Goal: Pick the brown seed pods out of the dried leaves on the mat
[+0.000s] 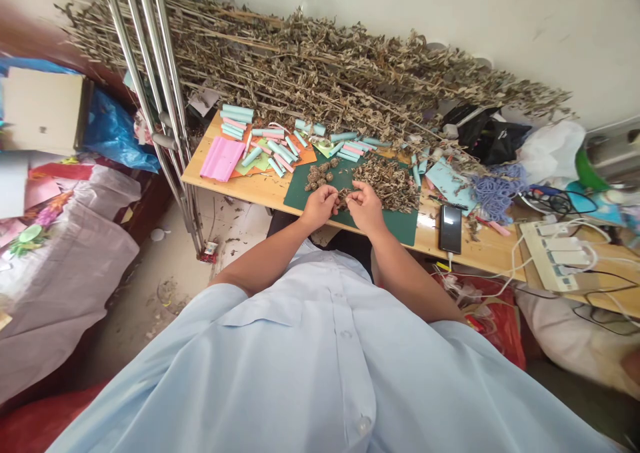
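Observation:
Over the front of a dark green mat (395,228), my left hand (321,206) and my right hand (365,206) meet, fingers pinched. Between them they hold a small clump of dried leaves (343,198). Just beyond my left hand sits a cluster of small brown balls of dried leaf (319,175). A heap of loose dried leaves (387,183) lies beyond and to the right of my right hand. Blue and pink paper rolls (283,152) are scattered behind the mat, on the left and along its far edge.
Long dried leafy stalks (300,60) fill the back of the wooden table (260,186). Metal poles (155,86) stand at its left end. To the right lie a phone (451,228) on a cable, purple yarn (500,192) and a power strip (550,256).

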`<state>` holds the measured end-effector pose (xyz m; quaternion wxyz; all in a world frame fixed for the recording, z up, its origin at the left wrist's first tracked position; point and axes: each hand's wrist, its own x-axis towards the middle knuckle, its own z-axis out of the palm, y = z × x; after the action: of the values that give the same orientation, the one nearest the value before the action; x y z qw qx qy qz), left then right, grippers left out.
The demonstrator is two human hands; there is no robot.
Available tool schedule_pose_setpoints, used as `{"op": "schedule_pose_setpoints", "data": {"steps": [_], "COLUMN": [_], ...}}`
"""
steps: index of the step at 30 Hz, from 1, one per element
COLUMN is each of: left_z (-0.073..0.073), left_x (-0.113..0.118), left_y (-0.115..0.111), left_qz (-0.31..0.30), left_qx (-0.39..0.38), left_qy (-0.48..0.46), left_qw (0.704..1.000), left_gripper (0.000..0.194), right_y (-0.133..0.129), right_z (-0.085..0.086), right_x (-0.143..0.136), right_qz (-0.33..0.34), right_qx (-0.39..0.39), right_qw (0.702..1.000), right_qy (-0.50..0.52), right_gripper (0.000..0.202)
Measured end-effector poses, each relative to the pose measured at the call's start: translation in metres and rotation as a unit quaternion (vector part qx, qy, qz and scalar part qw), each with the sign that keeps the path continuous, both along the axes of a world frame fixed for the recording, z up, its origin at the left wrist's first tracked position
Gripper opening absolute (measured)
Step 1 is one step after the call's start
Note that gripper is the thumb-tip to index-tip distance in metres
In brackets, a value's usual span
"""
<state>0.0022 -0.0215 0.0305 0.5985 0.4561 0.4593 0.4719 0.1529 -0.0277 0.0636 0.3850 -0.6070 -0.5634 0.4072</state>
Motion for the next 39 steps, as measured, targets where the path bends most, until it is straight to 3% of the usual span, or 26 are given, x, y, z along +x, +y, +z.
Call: {"op": "schedule_pose_setpoints", "data": {"steps": [7, 15, 24, 30, 39], "left_z": [0.004, 0.01, 0.013, 0.016, 0.011], "left_x": [-0.003, 0.001, -0.008, -0.008, -0.007], "left_y": [-0.001, 0.003, 0.0, 0.001, 0.002], "left_qz": [-0.021, 0.015, -0.084, -0.096, -0.083], "left_qx": [0.013, -0.012, 0.025, 0.004, 0.012], "left_qy": [0.006, 0.027, 0.039, 0.058, 0.031], "left_qw": [1.0, 0.999, 0.995, 0.994, 0.996], "left_gripper": [0.009, 0.019, 0.018, 0.013, 0.011], "right_y": [0.0, 0.003, 0.004, 0.003, 0.008], "right_z": [0.0, -0.002, -0.006, -0.01, -0.012], "right_x": [-0.002, -0.004, -0.003, -0.003, 0.002], "right_qz": [0.006, -0.003, -0.001, 0.006, -0.039], "right_qx": [-0.012, -0.012, -0.008, 0.028, 0.043], "right_qw": [1.0, 1.0, 0.999, 0.999, 0.998], "right_qy": [0.02, 0.028, 0.034, 0.034, 0.011], "right_gripper": [0.058, 0.057, 0.057, 0.055, 0.049]}}
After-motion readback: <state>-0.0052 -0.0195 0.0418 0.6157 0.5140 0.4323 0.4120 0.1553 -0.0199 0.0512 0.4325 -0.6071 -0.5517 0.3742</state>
